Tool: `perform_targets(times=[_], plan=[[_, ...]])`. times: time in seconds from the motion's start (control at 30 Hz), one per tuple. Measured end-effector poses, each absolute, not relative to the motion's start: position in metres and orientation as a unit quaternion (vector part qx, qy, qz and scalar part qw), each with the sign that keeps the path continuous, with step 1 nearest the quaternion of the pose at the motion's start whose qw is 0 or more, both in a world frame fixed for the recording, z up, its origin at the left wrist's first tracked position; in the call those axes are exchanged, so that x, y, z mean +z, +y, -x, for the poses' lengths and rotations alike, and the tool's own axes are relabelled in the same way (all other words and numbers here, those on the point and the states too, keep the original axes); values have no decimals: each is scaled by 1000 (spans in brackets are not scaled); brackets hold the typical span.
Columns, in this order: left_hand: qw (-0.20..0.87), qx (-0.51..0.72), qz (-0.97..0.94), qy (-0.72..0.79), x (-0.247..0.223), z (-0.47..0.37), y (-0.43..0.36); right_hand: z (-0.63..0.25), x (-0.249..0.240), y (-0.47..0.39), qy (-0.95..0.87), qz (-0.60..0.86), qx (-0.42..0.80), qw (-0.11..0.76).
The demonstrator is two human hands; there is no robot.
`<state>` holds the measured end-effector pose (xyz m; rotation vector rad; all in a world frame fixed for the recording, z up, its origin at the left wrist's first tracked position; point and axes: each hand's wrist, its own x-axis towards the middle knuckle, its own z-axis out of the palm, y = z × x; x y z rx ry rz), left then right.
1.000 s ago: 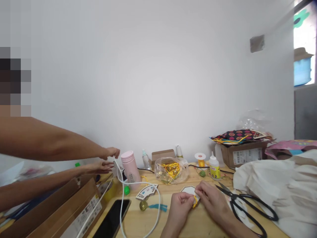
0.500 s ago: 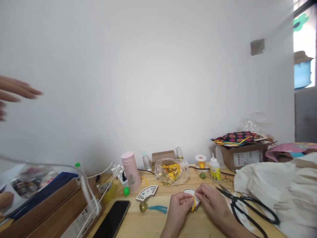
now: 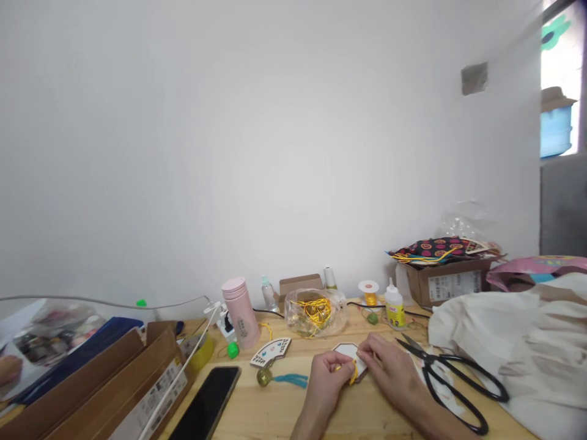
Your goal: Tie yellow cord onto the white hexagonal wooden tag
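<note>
A small white plaque with a dark rim and angled corners [image 3: 347, 350] lies between my hands on the wooden table. My left hand [image 3: 326, 374] pinches a yellow cord [image 3: 353, 373] at the plaque's near left side. On the right edge of the plaque, my right hand [image 3: 387, 366] has its fingers closed together. Its fingertips partly cover that edge. A white fan-shaped plaque with lettering [image 3: 270, 352] rests to the left, and a brass-coloured bell [image 3: 264, 376] with a blue tassel [image 3: 291, 380] lies just below it.
Black-handled scissors [image 3: 452, 373] lie open-bladed by my right forearm, beside white cloth [image 3: 518, 348]. Behind stand a glue bottle [image 3: 395, 308], a bag of yellow cords [image 3: 316, 313] and a pink bottle [image 3: 241, 315]. Leftward are a phone [image 3: 206, 403], a cardboard box [image 3: 137, 391] and another person's hand [image 3: 9, 370].
Another person's raised hand at the upper left has gone from view. The white cable near the box has shifted and now stretches toward the plug. My hands stay at the plaque.
</note>
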<state>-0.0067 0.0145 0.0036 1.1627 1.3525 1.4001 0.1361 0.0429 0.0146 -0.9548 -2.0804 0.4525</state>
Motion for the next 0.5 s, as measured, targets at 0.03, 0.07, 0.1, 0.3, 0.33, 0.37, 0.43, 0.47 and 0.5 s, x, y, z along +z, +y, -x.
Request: perform_targets(times=[0.03, 0.07, 0.1, 0.3, 0.33, 0.37, 0.43, 0.47, 0.5], plan=[[426, 563, -460, 538, 4, 7, 14, -137, 14, 45, -819, 379, 179, 393], [429, 567, -454, 536, 4, 7, 14, -139, 14, 47, -815, 383, 177, 397], [432, 570, -449, 535, 4, 7, 14, -141, 14, 51, -808, 389, 171, 408], [435, 582, -439, 529, 3, 8, 16, -149, 14, 62, -781, 380, 88, 487], [437, 581, -439, 528, 3, 8, 16, -148, 15, 60, -798, 359, 89, 476], [440, 580, -440, 525, 3, 7, 16, -146, 16, 57, -817, 338, 96, 458], [446, 581, -444, 516, 3, 7, 15, -140, 18, 49, -849, 309, 113, 414], [448, 583, -445, 511, 3, 7, 15, -138, 19, 46, -859, 303, 118, 397], [451, 585, -446, 507, 2, 7, 15, -137, 19, 44, -864, 304, 120, 384]])
